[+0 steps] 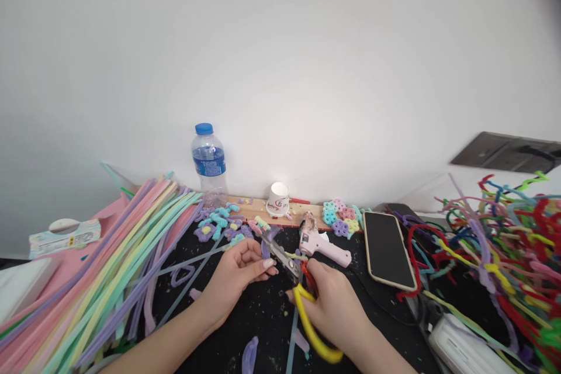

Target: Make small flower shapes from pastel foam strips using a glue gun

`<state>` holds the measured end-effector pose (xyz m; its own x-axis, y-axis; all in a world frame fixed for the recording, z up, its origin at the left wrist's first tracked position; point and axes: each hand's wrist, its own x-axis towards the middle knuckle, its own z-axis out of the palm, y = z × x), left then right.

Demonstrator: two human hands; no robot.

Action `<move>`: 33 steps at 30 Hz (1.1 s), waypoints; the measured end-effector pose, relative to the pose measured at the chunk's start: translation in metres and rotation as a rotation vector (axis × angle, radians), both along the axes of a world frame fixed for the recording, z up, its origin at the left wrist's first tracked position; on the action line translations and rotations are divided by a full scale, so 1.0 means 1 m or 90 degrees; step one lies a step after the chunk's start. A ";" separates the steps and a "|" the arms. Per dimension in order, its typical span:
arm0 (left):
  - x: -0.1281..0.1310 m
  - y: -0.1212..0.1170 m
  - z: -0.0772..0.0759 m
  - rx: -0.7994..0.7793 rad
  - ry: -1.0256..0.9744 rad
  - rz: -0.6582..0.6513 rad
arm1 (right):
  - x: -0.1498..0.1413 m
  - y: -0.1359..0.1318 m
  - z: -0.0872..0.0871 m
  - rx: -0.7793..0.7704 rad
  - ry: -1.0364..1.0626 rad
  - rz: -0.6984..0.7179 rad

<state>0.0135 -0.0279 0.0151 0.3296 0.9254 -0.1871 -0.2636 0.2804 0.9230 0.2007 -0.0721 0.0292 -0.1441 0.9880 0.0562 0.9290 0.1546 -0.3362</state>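
My right hand (335, 310) grips yellow-handled scissors (307, 315), whose blades (284, 258) point up and left. My left hand (239, 277) pinches a short purple pipe-cleaner piece (265, 249) right at the blades. Both hands hover over the black mat (263, 310). A pink glue gun (322, 243) lies just beyond the scissors.
Long pastel pipe cleaners (109, 280) fan across the left. A tangle of bright ones (504, 245) fills the right. A phone (388, 248) lies face up right of the glue gun. A water bottle (209, 162), a paper cup (277, 198) and small finished loops (340, 217) stand by the wall.
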 end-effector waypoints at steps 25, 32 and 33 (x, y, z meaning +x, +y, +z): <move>0.000 0.002 -0.013 0.220 0.183 -0.019 | 0.103 0.044 -0.005 0.345 -0.160 -0.196; -0.002 -0.004 -0.009 0.301 0.293 -0.065 | 0.088 0.037 0.003 0.399 -0.100 -0.130; -0.002 -0.004 -0.007 0.311 0.304 -0.056 | 0.088 0.036 0.004 0.410 -0.093 -0.128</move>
